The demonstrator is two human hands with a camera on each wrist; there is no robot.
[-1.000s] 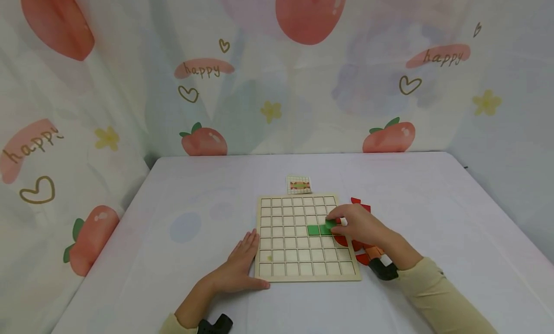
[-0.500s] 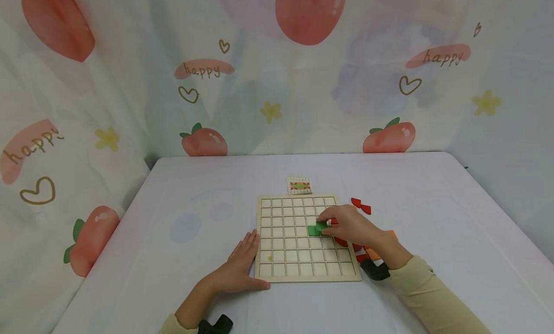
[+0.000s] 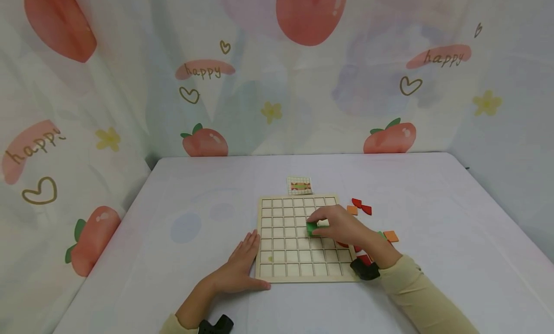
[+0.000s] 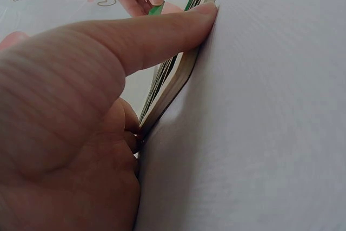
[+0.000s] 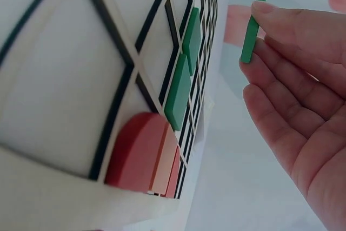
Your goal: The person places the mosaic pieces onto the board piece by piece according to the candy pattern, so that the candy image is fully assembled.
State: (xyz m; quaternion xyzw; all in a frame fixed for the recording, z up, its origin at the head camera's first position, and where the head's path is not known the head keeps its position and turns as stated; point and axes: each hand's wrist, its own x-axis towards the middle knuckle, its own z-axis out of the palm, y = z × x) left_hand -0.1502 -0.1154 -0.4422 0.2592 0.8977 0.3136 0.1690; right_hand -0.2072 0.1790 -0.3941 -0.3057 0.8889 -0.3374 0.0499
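Note:
Over the middle of the gridded wooden board (image 3: 285,269), my right hand (image 3: 346,228) pinches a green square tile (image 5: 250,40) between thumb and fingers. The right wrist view shows this tile held on edge, apart from the board. Two green tiles (image 5: 178,93) lie in grid cells there, with a rounded red piece (image 5: 132,152) near the board's edge. My left hand (image 3: 238,264) rests at the board's left side, fingers straight along the edge and thumb at the near corner. In the left wrist view the thumb (image 4: 162,36) touches the board's rim.
A small pattern card (image 3: 299,185) lies just behind the board. Loose red pieces (image 3: 366,210), a small orange piece (image 3: 352,210) and a larger orange one (image 3: 391,236) lie to the board's right, partly hidden by my right arm. A white cloth (image 3: 207,199) covers the table.
My right hand has moved left across the board with the green tile, from near the right edge towards the middle. More loose pieces show at the right. My left hand stays put.

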